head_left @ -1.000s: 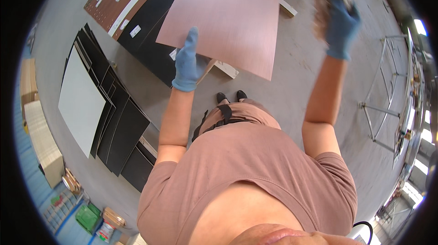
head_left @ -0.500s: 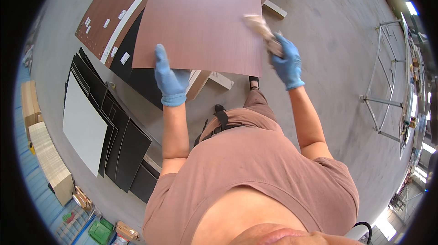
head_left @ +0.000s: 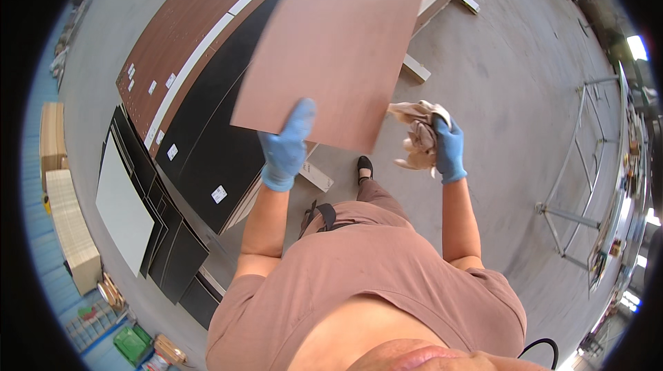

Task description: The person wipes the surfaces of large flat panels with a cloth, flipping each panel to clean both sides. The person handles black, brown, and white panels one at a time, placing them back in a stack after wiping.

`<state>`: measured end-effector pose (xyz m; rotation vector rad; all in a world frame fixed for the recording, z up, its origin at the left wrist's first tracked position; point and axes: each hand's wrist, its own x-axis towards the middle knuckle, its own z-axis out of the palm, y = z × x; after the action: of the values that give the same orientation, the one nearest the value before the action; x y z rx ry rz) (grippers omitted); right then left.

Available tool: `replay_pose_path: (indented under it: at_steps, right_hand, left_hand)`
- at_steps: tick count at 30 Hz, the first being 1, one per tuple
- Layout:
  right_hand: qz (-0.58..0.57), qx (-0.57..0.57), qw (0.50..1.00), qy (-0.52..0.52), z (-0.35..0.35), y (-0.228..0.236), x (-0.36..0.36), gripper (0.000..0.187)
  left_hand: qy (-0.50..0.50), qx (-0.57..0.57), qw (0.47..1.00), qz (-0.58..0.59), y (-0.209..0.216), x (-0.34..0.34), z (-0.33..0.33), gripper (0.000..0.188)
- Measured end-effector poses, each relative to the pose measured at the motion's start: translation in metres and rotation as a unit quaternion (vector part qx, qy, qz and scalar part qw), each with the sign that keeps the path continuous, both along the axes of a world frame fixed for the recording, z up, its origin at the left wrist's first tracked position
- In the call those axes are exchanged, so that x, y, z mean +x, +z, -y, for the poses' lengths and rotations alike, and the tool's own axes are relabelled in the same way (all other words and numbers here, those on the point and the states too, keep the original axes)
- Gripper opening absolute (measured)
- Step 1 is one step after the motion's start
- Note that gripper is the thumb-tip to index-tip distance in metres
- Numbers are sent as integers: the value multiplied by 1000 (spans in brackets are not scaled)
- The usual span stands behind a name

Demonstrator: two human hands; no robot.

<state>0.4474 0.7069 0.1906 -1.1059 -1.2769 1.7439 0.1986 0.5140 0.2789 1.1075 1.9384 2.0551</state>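
A reddish-brown board (head_left: 331, 60) is held up in front of me, tilted and slightly smeared by motion. My left hand (head_left: 286, 146), in a blue glove, grips its near edge toward the left corner, thumb on top and the other fingers under it. To the right of the board, my right hand (head_left: 449, 150), also blue-gloved, is closed on a crumpled beige cloth (head_left: 419, 137). The cloth hangs loosely by the board's right edge. Beneath the board lies a stack with a black panel (head_left: 214, 129) and a brown panel (head_left: 179, 39), several white labels on them.
Dark offcuts and a pale grey panel (head_left: 123, 198) lean in a pile at the left. Timber bearers (head_left: 416, 68) stick out past the stack's right side. A metal frame rack (head_left: 573, 219) stands at the right. A green bin (head_left: 131, 345) is at the lower left.
The board has swung and tilted, uncovering more of the black panel below. My right hand with the cloth has come off the board's surface, lower and nearer to me. My left hand moved right.
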Motion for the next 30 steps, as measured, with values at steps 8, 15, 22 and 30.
replay_pose_path:
  at_steps: [8,15,22,30]
  right_hand:
    - [-128,-16,991,-30,-108,86,22,42]
    - [-15,-37,997,63,-149,94,-31,29]
    - [-27,-14,997,73,-189,40,-120,17]
    - [-52,-77,994,58,-253,-55,-175,16]
  left_hand:
    - [-196,-134,830,-505,45,18,-84,56]
    - [-142,-131,792,-579,21,-27,-110,41]
    - [-94,-120,777,-611,-41,-101,-147,43]
    - [-142,-204,768,-591,-119,-155,-200,55]
